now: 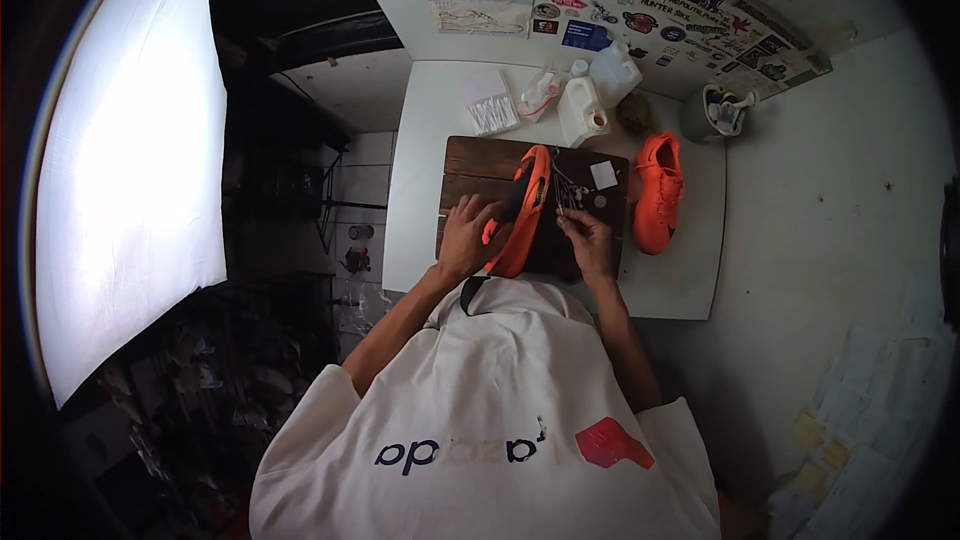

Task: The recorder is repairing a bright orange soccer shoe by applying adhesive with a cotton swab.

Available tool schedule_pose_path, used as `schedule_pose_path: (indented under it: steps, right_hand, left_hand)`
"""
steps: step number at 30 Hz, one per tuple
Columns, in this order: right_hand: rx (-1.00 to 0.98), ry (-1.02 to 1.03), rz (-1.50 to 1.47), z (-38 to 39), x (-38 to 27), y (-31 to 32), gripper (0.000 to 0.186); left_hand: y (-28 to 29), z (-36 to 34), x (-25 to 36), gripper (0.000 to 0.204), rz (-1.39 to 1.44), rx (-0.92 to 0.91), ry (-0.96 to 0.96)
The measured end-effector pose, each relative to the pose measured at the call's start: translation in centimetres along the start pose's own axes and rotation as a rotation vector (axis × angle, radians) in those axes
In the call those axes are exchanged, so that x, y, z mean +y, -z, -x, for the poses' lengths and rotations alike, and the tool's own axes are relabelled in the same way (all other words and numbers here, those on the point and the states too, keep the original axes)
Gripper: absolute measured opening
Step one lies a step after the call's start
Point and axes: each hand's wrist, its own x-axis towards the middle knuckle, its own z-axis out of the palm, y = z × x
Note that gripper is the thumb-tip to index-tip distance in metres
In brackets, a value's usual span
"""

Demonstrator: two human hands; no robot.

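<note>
An orange shoe [516, 240] with a dark sole lies on its side on a dark wooden board [475, 158]. My left hand [468, 238] holds it from the left, fingers closed over the sole side. Just right of the shoe, my right hand [588, 240] is pinched closed at the near end of several thin metal tools [565, 180]. What sits between its fingertips is too small to make out. A white square pad [604, 175] and a small round disc [600, 202] lie on the board. The matching orange shoe [658, 195] stands upright right of the board.
Along the back of the white table [415, 190] stand a box of cotton swabs [490, 105], a clear packet [540, 92], a white jug [580, 112] and a translucent bottle [615, 72]. A grey bin [712, 115] holds tools at the back right. A sticker-covered panel [610, 25] rises behind.
</note>
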Motion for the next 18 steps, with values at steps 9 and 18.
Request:
schedule_pose_path:
  steps: [9,18]
  right_hand:
    - [-0.024,-0.043,0.016,0.8,0.2,-0.5,0.026]
    - [-0.022,-0.034,0.039,0.8,1.1,-0.1,0.03]
  left_hand:
    - [-2.5,-2.2,0.7,0.03,-0.189,-0.028,-0.413]
    - [-3.3,-2.5,-0.4,0.031,-0.239,-0.023,-0.512]
